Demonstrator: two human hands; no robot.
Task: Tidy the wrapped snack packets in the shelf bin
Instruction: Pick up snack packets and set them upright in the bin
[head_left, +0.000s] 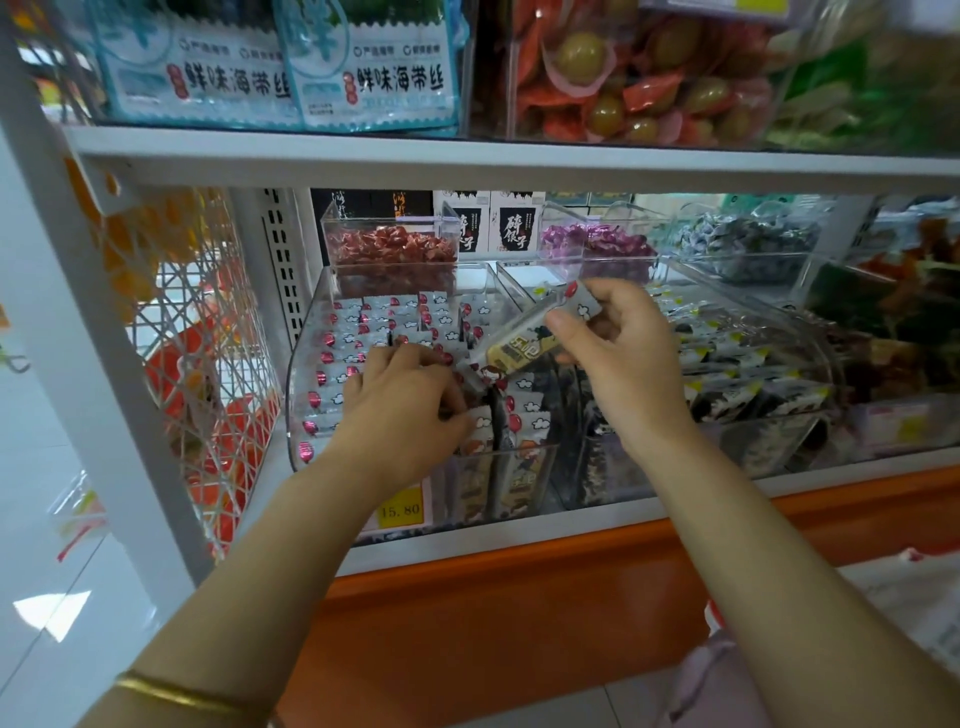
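— Head view: what are the hands on?
— Right hand (618, 364) pinches one snack packet (535, 340) by its upper end, thumb and fingers clamped on it. The packet is tilted and held up over the middle of the bin, its lower end pointing towards the left hand.
— Left?
— Left hand (400, 410) is down inside the clear bin (289, 395), fingers bent onto the tops of the upright packets. Can't tell if it grips one or only presses. Gold bangle (176, 693) on that forearm.
— Bin contents?
— Rows of white packets (363, 332) with a red spot and cloud print, standing on end. They fill the left side and back, with more at the front by the left thumb. Yellow price tag (399, 510) on the front reads 15.80.
— Neighbours?
— Just beside it on the right, a second clear bin (823, 348) holds dark packets (727, 364) with yellow corners. Behind, a small clear box (327, 228) holds red wrapped sweets (389, 249), and next to that is a tub of purple wrapped sweets (597, 244). The shelf above carries blue-and-white bags (374, 78).
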